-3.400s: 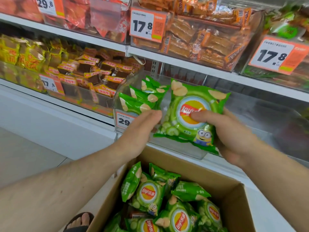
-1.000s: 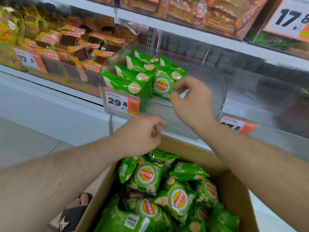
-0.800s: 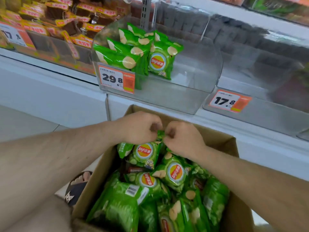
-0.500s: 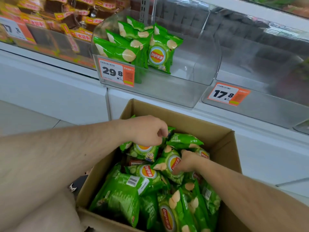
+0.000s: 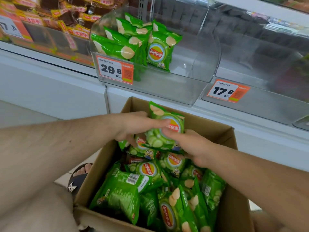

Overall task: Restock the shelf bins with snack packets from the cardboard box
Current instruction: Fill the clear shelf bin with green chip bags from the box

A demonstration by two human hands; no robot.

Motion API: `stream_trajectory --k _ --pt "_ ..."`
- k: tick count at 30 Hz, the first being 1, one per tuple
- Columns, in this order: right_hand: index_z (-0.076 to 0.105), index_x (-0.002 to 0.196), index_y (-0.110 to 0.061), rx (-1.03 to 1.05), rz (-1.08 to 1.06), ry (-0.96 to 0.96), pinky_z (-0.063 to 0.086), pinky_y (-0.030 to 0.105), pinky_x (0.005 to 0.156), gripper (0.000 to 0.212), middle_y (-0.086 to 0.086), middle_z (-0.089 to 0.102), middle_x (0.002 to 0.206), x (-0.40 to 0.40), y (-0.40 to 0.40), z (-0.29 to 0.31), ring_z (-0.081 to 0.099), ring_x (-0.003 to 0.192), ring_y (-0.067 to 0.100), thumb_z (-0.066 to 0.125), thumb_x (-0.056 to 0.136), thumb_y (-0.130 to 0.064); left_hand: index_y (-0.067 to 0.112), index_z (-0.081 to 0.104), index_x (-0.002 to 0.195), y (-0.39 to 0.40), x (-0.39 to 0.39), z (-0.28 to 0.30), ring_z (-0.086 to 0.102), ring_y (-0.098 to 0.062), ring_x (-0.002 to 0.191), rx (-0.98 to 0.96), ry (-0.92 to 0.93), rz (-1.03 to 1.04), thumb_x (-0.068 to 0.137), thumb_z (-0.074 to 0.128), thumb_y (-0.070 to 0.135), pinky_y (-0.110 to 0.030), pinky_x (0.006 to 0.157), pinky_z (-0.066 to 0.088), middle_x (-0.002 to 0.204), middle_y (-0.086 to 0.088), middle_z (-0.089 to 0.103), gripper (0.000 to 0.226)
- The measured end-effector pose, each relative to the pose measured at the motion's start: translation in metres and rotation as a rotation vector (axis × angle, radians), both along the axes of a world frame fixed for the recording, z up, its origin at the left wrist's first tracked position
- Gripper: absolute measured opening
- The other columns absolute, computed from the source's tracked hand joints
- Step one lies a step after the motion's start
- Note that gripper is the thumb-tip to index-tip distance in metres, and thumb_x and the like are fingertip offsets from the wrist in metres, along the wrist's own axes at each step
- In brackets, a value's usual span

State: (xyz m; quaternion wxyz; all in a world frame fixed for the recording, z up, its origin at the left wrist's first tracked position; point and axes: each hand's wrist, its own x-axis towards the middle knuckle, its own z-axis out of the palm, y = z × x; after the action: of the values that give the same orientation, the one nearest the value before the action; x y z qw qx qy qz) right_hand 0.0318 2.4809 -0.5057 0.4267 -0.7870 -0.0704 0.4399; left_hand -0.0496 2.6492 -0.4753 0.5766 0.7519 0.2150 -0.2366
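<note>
Hands (image 5: 164,131), two, grip one green packet (image 5: 164,131).

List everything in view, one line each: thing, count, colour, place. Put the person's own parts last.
held packet: one, green, above the box's far end, gripped by both hands
box packets: many, exact count unclear, green, piled in the box
cardboard box: one, brown, open, on the floor below the shelf
bin packets: several, green, standing at the left of the clear bin
clear bin: one, transparent, on the shelf
29.8 tag: one, white and orange, on the bin's front
17.8 tag: one, white and orange, on the bin to the right
brown snacks: many, brown with yellow labels, upper left bin
sandalled foot: one, black sandal, left of the box
left hand: holds the packet
right hand: holds the packet
</note>
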Motion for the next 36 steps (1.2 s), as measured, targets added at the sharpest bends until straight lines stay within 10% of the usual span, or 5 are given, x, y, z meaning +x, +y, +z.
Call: stream_trajectory --k 5,11,16,34,36 --pt "0.065 0.113 -0.021 0.18 0.119 0.182 0.044 0.037 0.089 0.045 -0.006 0.071 0.102 -0.005 -0.006 -0.007 0.062 0.096 0.017 0.078 0.07 -0.03 0.012 0.07 0.112 0.001 0.007 -0.012 0.073 -0.022 0.095 -0.018 -0.182 0.196 0.08 0.08 0.025 -0.041 0.092 0.056 0.1 -0.004 0.077 0.036" --pt "0.056 0.13 -0.014 -0.553 0.675 -0.117 0.05 0.032 0.082 0.071 0.001 0.057 0.12 -0.019 -0.033 -0.038 0.058 0.106 0.02 0.074 0.076 -0.057 0.014 0.067 0.116 0.01 0.002 -0.019 0.074 -0.019 0.09 0.081 -0.063 0.065 0.078 0.082 0.027 -0.04 0.088 0.058 0.098 -0.002 0.077 0.043" --pt "0.05 0.14 -0.008 -0.732 0.987 -0.168 0.053 0.035 0.094 0.079 0.006 0.056 0.136 -0.03 -0.034 -0.051 0.06 0.115 0.026 0.078 0.078 -0.049 0.017 0.068 0.108 0.009 0.001 -0.012 0.074 -0.019 0.089 0.067 -0.115 0.083 0.082 0.079 0.026 -0.036 0.085 0.058 0.099 -0.001 0.077 0.03" --pt "0.058 0.121 0.006 0.465 0.131 0.261 0.041 0.038 0.084 0.073 0.022 0.061 0.089 0.049 -0.071 0.019 0.051 0.081 0.035 0.091 0.063 -0.022 0.024 0.046 0.14 0.029 -0.001 -0.017 0.066 -0.022 0.113 -0.212 -0.214 0.29 0.062 0.089 0.033 -0.048 0.107 0.043 0.12 0.002 0.071 0.089" --pt "0.055 0.118 0.007 0.531 0.108 0.258 0.05 0.031 0.083 0.047 0.014 0.07 0.082 0.042 -0.068 0.025 0.065 0.078 0.029 0.075 0.078 -0.008 0.025 0.049 0.137 0.023 0.004 -0.016 0.065 -0.023 0.114 -0.265 -0.197 0.31 0.069 0.085 0.022 -0.048 0.109 0.041 0.119 0.002 0.071 0.077"
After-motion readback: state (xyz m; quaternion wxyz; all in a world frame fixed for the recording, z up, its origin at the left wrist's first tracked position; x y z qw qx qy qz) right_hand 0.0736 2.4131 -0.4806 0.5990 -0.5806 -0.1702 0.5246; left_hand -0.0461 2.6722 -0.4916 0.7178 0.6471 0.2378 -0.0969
